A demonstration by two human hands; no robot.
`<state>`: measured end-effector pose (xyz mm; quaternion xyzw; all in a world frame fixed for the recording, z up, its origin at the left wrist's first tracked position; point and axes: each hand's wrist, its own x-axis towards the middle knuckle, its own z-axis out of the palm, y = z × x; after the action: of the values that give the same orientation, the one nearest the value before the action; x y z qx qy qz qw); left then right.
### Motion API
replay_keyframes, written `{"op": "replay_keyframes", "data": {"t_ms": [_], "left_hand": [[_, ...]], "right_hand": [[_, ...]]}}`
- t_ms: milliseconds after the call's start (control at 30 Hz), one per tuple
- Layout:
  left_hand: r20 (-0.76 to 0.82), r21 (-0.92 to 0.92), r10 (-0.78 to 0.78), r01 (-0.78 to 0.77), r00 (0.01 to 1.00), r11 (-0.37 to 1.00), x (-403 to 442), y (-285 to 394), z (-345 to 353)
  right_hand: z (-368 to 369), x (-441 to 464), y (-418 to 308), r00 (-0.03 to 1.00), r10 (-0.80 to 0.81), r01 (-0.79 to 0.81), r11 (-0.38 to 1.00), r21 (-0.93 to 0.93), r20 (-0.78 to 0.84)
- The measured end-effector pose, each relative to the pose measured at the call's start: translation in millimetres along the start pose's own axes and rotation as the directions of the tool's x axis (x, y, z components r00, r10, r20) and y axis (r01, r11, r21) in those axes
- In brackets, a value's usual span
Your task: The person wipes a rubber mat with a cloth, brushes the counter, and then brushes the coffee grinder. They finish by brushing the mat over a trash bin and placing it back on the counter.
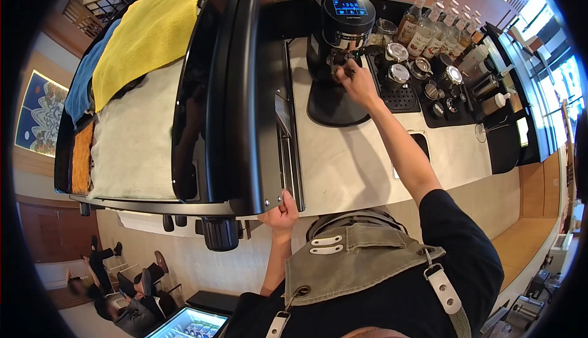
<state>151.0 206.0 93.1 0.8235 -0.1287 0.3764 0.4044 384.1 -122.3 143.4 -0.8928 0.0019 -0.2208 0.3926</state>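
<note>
My right hand is closed at the spout of a black coffee grinder, whose small blue display is lit. In its fingers is what looks like a portafilter, held under the spout; most of its handle is hidden by the hand. My left hand is closed at the front corner of the large black espresso machine, with the thumb up against its side panel. The curled fingers are partly out of sight there.
Cloths, one yellow, cover the machine's top. Right of the grinder stand several syrup bottles, metal-lidded jars and a black mat with small tools. A rectangular opening sits in the pale counter. Seated people appear lower left.
</note>
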Motion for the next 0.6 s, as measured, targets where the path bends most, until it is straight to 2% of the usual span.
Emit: {"op": "replay_keyframes", "data": {"t_ms": [67, 133, 167, 200, 300, 367, 500, 533, 600], "left_hand": [[0.004, 0.011, 0.022, -0.022, 1.000, 1.000, 3.8, 3.1, -1.3], [0.008, 0.014, 0.035, -0.035, 0.999, 0.999, 5.2, 2.1, -1.4], [0.007, 0.014, 0.034, -0.034, 0.999, 0.999, 3.9, 0.8, -1.2], [0.009, 0.014, 0.032, -0.032, 0.999, 0.999, 2.2, 0.2, -1.5], [0.009, -0.010, 0.004, -0.004, 1.000, 1.000, 4.8, 4.5, -1.0], [0.016, -0.020, -0.005, 0.005, 1.000, 1.000, 5.8, 7.1, -1.7], [0.013, -0.057, -0.063, 0.064, 0.998, 0.996, 8.7, 12.0, 0.1], [0.009, -0.058, -0.079, 0.079, 0.997, 0.995, 9.4, 14.0, 0.2], [0.002, -0.063, -0.107, 0.107, 0.994, 0.992, 11.2, 17.7, 1.5]], "right_hand": [[-7.5, -14.7, -13.3, 0.974, 0.226, -0.215, 0.953, 0.213, -0.028], [3.7, -24.0, 6.2, 0.893, 0.449, -0.332, 0.708, 0.623, -0.034], [10.9, -27.0, 16.0, 0.839, 0.545, -0.342, 0.519, 0.784, 0.005], [18.1, -25.7, 26.4, 0.818, 0.574, -0.262, 0.420, 0.869, -0.031], [30.8, -12.1, 20.3, 0.837, 0.541, -0.151, 0.377, 0.914, -0.085], [49.5, 1.8, 25.4, 0.819, 0.571, -0.185, 0.347, 0.919, -0.051], [66.2, 6.5, 22.9, 0.848, 0.527, -0.154, 0.345, 0.926, -0.056], [64.2, 5.0, 22.4, 0.855, 0.515, -0.155, 0.352, 0.923, -0.053], [56.6, 8.5, 22.9, 0.890, 0.453, -0.198, 0.480, 0.854, -0.048]]}}
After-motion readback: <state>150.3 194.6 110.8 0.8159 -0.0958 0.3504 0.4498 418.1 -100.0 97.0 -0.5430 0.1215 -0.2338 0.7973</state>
